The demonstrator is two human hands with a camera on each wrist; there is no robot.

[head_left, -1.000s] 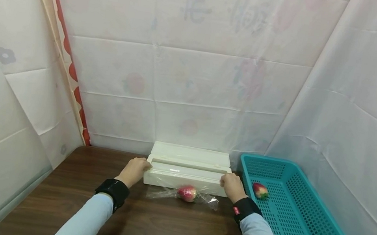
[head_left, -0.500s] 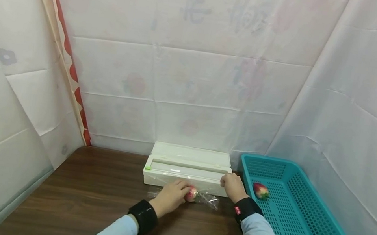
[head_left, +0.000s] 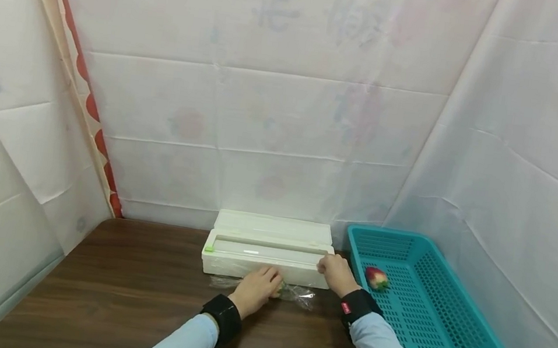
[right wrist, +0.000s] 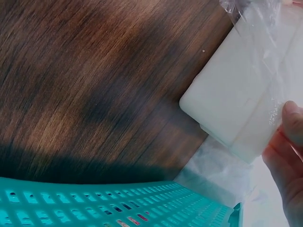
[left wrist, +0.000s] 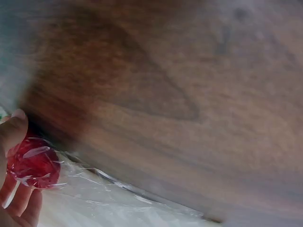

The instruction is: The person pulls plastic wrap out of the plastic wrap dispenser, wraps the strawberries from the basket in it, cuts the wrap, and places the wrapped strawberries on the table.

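Note:
A white cling film dispenser (head_left: 268, 253) lies at the back of the dark wooden table (head_left: 136, 296). A clear film sheet (head_left: 301, 297) is drawn out in front of it. On that sheet my left hand (head_left: 264, 282) grips a red strawberry (left wrist: 33, 163) wrapped in film, thumb (left wrist: 12, 130) on one side and fingers (left wrist: 21, 201) on the other. In the head view the hand hides most of the fruit. My right hand (head_left: 327, 265) holds the dispenser's right end (right wrist: 236, 104), with a finger (right wrist: 289, 156) against it.
A teal slotted basket (head_left: 443, 313) stands to the right of the dispenser, with another strawberry (head_left: 376, 278) inside. White sheeting walls close in the back and both sides. Bare wood lies at the front and left.
My left hand left the dispenser's left end, moved right onto the strawberry on the film, and now covers it. My right hand stayed at the right end.

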